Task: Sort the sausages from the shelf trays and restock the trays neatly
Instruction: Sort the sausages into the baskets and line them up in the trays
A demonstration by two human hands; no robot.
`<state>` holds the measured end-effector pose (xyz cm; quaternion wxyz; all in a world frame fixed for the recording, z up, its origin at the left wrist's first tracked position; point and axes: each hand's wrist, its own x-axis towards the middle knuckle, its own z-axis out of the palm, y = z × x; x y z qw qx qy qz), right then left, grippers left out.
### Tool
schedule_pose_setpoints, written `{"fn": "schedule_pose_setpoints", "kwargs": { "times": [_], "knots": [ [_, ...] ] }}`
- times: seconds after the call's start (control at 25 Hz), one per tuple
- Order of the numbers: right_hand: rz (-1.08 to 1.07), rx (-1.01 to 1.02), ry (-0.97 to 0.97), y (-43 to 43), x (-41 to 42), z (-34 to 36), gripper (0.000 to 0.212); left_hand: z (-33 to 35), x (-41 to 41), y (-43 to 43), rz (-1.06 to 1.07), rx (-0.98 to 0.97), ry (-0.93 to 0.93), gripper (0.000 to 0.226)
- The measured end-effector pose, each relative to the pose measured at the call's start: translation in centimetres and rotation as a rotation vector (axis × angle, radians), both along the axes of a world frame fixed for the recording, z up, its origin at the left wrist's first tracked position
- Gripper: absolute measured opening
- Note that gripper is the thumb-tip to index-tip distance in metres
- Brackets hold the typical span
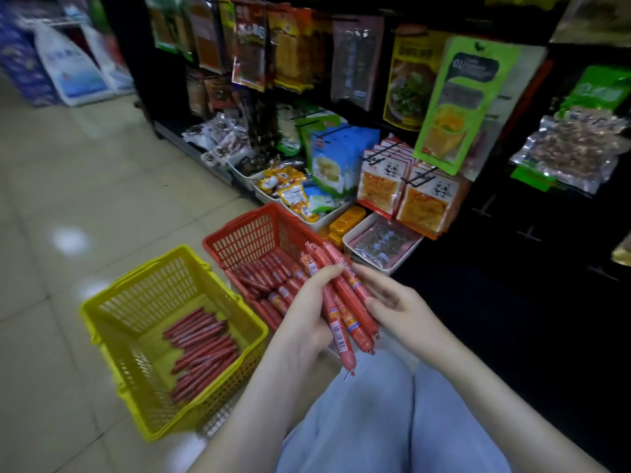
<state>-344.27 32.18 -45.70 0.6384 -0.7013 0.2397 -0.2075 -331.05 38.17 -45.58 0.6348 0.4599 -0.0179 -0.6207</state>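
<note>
Sausages (201, 349), thin and dark red, are lying in a loose heap inside the yellow basket (150, 291) at the lower left of the frame. Just right of it, the red basket (246, 240) is holding labelled sausages (269, 274) along its near side. At centre frame, the left hand (307, 312) is gripping a bundle of sausages (345, 302), fingers curled round it. The right hand (392, 305) is pinching the bundle's right edge, index fingertip on top, thumb lower down, other fingers loosely bent. Further right, a white tray (351, 240) is sitting under hanging snack packets (423, 199).
</note>
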Motion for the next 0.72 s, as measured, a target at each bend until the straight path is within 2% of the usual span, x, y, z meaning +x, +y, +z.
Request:
{"fn": "schedule_pose_setpoints", "kwargs": {
  "times": [0.12,0.24,0.48,0.72],
  "knots": [
    [-0.042,0.161,-0.045,-0.1,-1.0,-0.3,0.049,0.0,-1.3,0.8,-0.014,-0.016,-0.022,0.023],
    [-0.039,0.303,-0.066,-0.3,-3.7,-0.6,0.053,0.5,-4.0,0.6,-0.071,-0.022,-0.068,0.022],
    [-0.145,0.296,0.022,-1.5,-9.4,-0.3,0.056,1.0,-10.2,-0.9,-0.130,-0.005,-0.130,0.033],
    [-0.119,0.391,0.096,-0.1,-9.2,-1.7,0.057,0.1,-10.1,1.7,-0.072,0.043,-0.117,0.032]
  ]
}}
